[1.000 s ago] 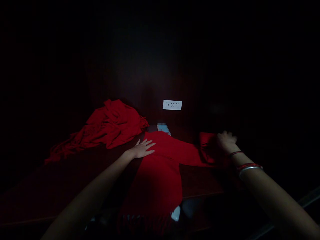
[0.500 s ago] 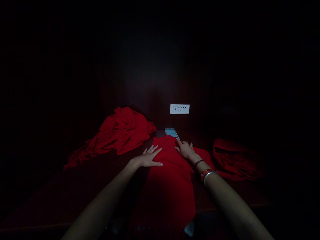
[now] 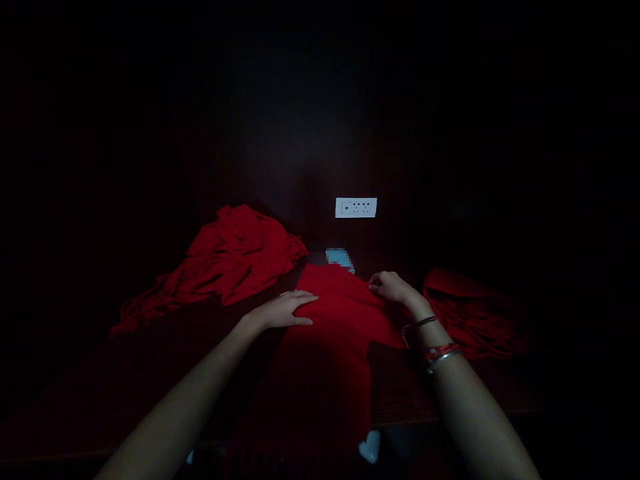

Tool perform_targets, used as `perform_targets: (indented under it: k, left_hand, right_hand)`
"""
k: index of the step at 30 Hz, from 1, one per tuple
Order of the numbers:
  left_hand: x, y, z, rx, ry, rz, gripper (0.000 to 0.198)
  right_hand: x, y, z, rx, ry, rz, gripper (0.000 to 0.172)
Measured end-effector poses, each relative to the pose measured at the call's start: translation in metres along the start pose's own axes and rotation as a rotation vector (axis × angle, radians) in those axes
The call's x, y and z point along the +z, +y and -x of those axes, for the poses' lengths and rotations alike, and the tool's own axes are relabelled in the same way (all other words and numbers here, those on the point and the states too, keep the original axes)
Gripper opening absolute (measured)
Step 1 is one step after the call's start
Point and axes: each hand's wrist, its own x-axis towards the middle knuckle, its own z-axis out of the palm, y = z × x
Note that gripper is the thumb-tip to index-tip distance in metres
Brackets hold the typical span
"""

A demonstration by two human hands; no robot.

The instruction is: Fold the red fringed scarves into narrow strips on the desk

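Dark table [image 3: 145, 367], red scarf [image 3: 325, 360] lengthwise toward the wall [image 3: 295, 147]; left fingers [image 3: 305, 300] outstretched, right fingers [image 3: 382, 279] curled, grip unclear.

Between the fingers of the left hand [image 3: 286, 311] and the right hand [image 3: 393, 288] runs an open lane over the flat red scarf [image 3: 325, 373]. Ahead of them, a blue item [image 3: 339, 257] lies low — then a dark wall [image 3: 290, 153]. A crumpled red heap [image 3: 240, 253] blocks beyond the left fingertips, leftward; bunched red cloth [image 3: 465, 307], right of the right fingers.

White socket plate [image 3: 356, 207] on dark wall [image 3: 295, 147]; below, blurred bluish item [image 3: 339, 257], possibly packet.
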Motion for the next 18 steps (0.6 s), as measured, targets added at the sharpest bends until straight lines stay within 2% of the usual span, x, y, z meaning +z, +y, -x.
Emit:
perform_targets:
  k: [3, 7, 9, 12, 16, 18]
  left_hand:
    - [-0.006, 0.005, 0.0, 0.043, 0.06, -0.104, 0.046]
    - [-0.01, 0.011, 0.002, 0.079, 0.12, -0.213, 0.028]
    - [-0.011, 0.013, 0.002, 0.094, 0.128, -0.237, 0.025]
    - [-0.012, 0.016, 0.001, 0.108, 0.139, -0.218, 0.022]
    - [-0.012, 0.013, 0.0, 0.156, 0.221, -0.04, 0.018]
    - [-0.01, 0.01, 0.0, 0.164, 0.227, 0.033, 0.016]
  right_hand:
    - [0.004, 0.009, -0.001, 0.095, -0.004, -0.001, 0.03]
    - [0.001, 0.022, 0.004, 0.112, 0.026, -0.016, 0.054]
    - [-0.005, 0.022, 0.017, 0.101, 0.088, 0.018, 0.059]
    - [-0.008, 0.013, 0.047, -0.034, 0.118, 0.052, 0.057]
    - [0.007, 0.003, 0.087, -0.236, -0.088, 0.174, 0.046]
    - [0.015, 0.002, 0.097, -0.241, -0.079, 0.312, 0.035]
